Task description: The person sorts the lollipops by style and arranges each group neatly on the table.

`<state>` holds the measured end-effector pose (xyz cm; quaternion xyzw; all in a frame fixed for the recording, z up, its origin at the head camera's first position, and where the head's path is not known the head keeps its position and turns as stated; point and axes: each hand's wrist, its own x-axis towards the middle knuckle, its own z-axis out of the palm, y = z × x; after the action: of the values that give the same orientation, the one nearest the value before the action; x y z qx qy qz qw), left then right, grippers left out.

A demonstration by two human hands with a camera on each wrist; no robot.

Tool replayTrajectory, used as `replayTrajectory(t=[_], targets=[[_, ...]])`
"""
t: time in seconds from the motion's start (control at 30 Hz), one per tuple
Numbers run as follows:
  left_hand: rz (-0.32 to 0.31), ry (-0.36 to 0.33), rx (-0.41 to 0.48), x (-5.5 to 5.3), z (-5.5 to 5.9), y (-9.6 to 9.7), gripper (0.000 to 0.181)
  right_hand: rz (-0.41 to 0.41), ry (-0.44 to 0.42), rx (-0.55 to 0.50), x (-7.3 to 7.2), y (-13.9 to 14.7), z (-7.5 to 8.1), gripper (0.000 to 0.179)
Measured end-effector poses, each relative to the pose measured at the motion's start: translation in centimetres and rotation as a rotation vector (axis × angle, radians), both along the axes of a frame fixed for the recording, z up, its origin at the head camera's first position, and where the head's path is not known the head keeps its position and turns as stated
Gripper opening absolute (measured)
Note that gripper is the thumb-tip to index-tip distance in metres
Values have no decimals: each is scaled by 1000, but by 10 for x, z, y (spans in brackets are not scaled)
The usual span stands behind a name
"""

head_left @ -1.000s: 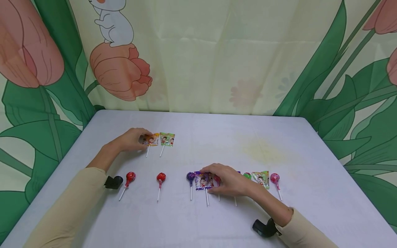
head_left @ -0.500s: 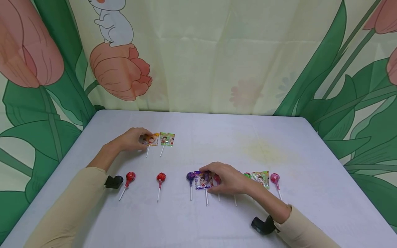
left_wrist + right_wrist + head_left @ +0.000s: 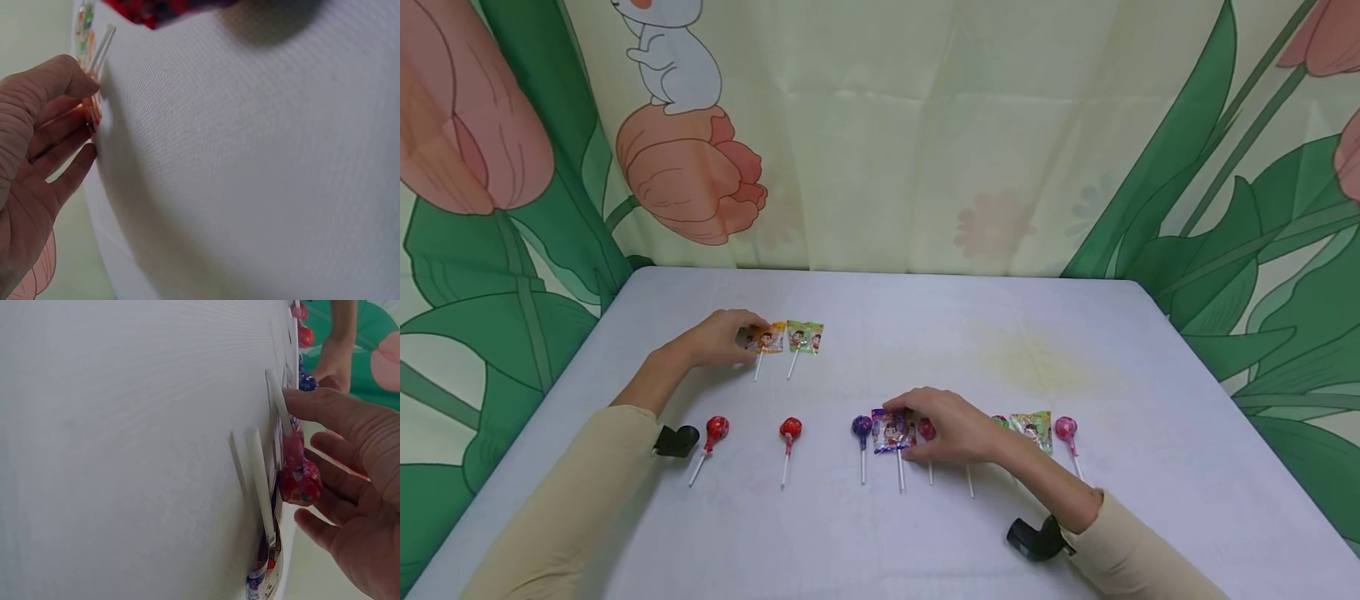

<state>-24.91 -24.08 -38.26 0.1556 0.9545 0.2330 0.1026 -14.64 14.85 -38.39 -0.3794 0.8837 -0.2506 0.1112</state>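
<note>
In the head view my left hand (image 3: 724,337) pinches the edge of a lollipop in an orange wrapper (image 3: 767,337) at the table's far left. Beside it lies a lollipop in a green wrapper (image 3: 805,336). My right hand (image 3: 953,427), nearer the middle, holds a flat lollipop in a purple wrapper (image 3: 891,431) between thumb and fingers. To its left is a round purple lollipop (image 3: 862,427); a round red-pink lollipop (image 3: 302,481) sits close under the right palm. The right hand partly covers further lollipops in the head view.
Two round red lollipops, one left (image 3: 717,429) and one nearer the middle (image 3: 790,430), lie in the front row. Right of my right hand lie a green-wrapped lollipop (image 3: 1033,429) and a round pink one (image 3: 1065,430). A printed curtain (image 3: 880,167) hangs behind the white table (image 3: 887,542).
My right hand has shifted slightly away from me, and the purple-wrapped lollipop has moved a little the same way. My left hand has stayed put.
</note>
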Motion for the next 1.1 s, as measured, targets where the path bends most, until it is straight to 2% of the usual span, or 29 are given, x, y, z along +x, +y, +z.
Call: replayTrajectory(t=[0.47, 0.57, 0.8, 1.1], targets=[[9, -4, 0, 0, -1, -1, 56, 11, 10, -8, -5, 0, 2, 59], [8, -2, 1, 0, -1, -1, 56, 15, 25, -12, -8, -1, 5, 58], [-4, 11, 2, -1, -1, -1, 56, -18, 0, -53, -13, -2, 14, 57], [3, 13, 3, -1, -3, -2, 56, -16, 32, -102, -26, -7, 25, 58]])
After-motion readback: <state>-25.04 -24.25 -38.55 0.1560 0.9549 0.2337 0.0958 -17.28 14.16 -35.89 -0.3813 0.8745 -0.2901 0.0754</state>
